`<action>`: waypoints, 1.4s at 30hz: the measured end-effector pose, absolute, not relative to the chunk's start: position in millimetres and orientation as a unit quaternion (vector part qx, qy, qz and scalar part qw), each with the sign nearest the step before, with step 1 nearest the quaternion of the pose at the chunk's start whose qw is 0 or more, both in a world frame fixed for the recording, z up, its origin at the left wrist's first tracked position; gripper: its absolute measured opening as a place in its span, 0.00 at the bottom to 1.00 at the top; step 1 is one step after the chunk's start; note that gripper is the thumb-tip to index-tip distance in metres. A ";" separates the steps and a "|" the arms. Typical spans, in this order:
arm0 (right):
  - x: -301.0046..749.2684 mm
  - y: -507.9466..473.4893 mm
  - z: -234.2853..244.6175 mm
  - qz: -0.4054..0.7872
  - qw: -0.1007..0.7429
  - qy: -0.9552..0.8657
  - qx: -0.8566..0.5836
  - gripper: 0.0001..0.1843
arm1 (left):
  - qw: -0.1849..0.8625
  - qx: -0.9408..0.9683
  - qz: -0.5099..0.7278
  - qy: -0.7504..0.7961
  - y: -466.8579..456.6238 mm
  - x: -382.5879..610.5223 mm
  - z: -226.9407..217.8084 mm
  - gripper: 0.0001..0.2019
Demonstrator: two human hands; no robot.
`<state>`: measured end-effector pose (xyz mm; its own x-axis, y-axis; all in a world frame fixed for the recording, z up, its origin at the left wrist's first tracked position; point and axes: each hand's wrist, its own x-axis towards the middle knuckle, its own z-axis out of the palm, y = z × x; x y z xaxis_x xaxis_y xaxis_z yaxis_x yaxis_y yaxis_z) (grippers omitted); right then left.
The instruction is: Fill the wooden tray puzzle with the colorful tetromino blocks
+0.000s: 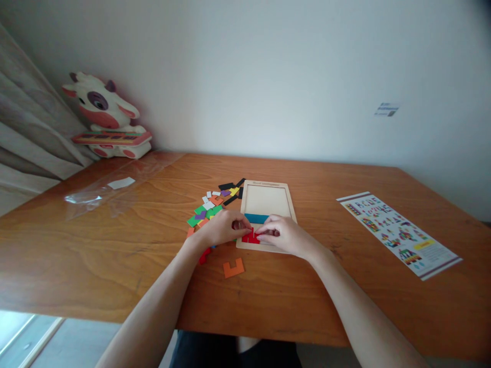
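A pale wooden puzzle tray [292, 204] lies on the table before me, with a blue strip piece [256, 219] across it. Red puzzle pieces [250, 237] sit in its near left corner. My left hand [224, 227] reaches in from the left, fingers closed in a pinch at the red pieces. From the right, my right hand [286, 234] pinches at the same red pieces, thumb and forefinger close together. Fingers hide part of the tray's near end. An orange U-shaped piece [233, 268] lies on the table just in front of the tray.
Loose coloured pieces [209, 207] lie heaped left of the tray, partly under my left hand. A printed pattern sheet [399, 232] lies to the right. Clear plastic wrapping [92, 194] and a cow-shaped toy keyboard [111, 120] are at the left, by a curtain [30, 112].
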<state>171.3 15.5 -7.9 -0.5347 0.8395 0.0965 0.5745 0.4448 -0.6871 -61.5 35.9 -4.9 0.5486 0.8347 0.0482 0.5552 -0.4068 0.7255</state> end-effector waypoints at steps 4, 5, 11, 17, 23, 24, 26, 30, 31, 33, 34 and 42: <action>169.2 16.2 -16.1 0.343 0.247 -0.800 -0.426 0.09 | 0.331 0.815 0.204 0.430 36.1 -61.7 -4.1 0.10; 168.6 16.4 -18.8 0.366 0.258 -0.787 -0.425 0.09 | 0.332 0.814 0.204 0.431 36.1 -61.6 -3.5 0.10; 165.6 15.1 -22.8 0.432 0.277 -0.742 -0.433 0.11 | 0.380 0.787 0.218 0.434 36.7 -62.7 -1.4 0.13; 162.7 12.6 -14.8 0.391 0.274 -0.762 -0.437 0.13 | 0.372 0.770 0.274 0.441 40.6 -67.2 -3.5 0.16; 163.5 15.0 -15.9 0.345 0.278 -0.780 -0.442 0.14 | 0.398 0.684 0.398 0.463 48.0 -68.0 -5.3 0.22; 163.8 15.5 -16.3 0.344 0.278 -0.778 -0.445 0.14 | 0.387 0.685 0.403 0.467 48.5 -69.9 -4.1 0.22; 164.4 16.3 -17.1 0.345 0.278 -0.774 -0.453 0.14 | 0.344 0.710 0.382 0.480 47.7 -77.8 1.6 0.20; 164.9 17.5 -19.0 0.350 0.281 -0.772 -0.450 0.15 | 0.266 0.785 0.224 0.512 32.7 -110.0 25.4 0.15; 164.8 17.8 -19.3 0.352 0.283 -0.772 -0.448 0.15 | 0.255 0.801 0.172 0.513 25.3 -119.3 32.3 0.14; 164.6 18.2 -19.3 0.357 0.289 -0.768 -0.447 0.15 | 0.221 0.819 0.087 0.523 6.4 -134.8 43.9 0.13; 164.4 18.3 -19.0 0.360 0.292 -0.766 -0.445 0.15 | 0.207 0.820 0.056 0.531 -4.5 -140.1 47.5 0.13; 170.8 23.7 -16.6 0.453 0.340 -0.688 -0.453 0.22 | 0.069 0.829 0.070 0.550 -66.1 -128.2 21.0 0.09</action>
<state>170.8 23.7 -16.6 -0.3583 0.9318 0.0579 0.3147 0.1790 -0.9322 -128.2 -66.1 21.0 0.3857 0.9218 0.0396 0.9025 -0.3858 0.1915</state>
